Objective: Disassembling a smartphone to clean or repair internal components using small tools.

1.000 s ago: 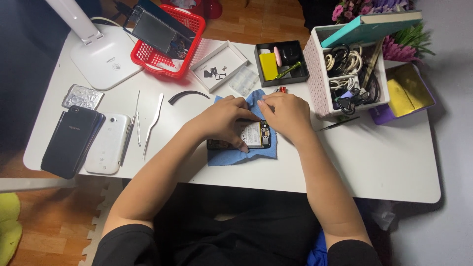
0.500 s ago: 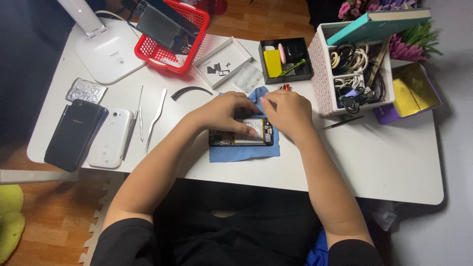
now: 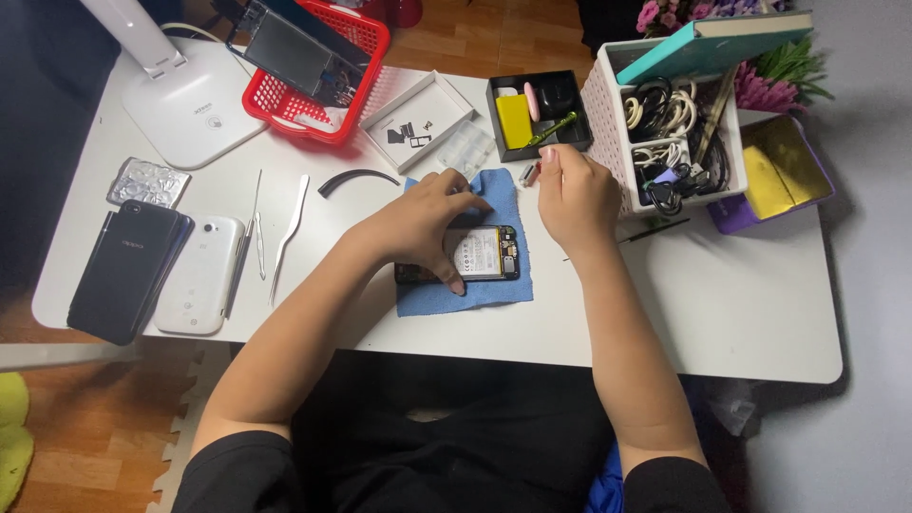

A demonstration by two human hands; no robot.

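An opened phone (image 3: 483,255) with its battery and board exposed lies on a blue cloth (image 3: 465,290) at the middle of the white table (image 3: 722,294). My left hand (image 3: 418,226) lies over the phone's left half, fingers spread along its edges and holding it down. My right hand (image 3: 575,195) is lifted off the phone. Its fingertips are pinched together beside the black parts tray (image 3: 494,106); I see nothing between them. A small red-and-silver tool (image 3: 529,174) lies on the table just below those fingertips.
On the left lie a black phone (image 3: 128,271), a white phone (image 3: 199,274), tweezers (image 3: 256,228), a metal pry tool (image 3: 288,228) and a blister pack (image 3: 147,180). Behind stand a lamp base (image 3: 195,104), a red basket (image 3: 366,38), a white tray (image 3: 418,119) and a pink cable box (image 3: 608,123).
My right hand has left the phone and moved up and right toward the black tray. My left hand stays on the phone. The camera view has shifted slightly.
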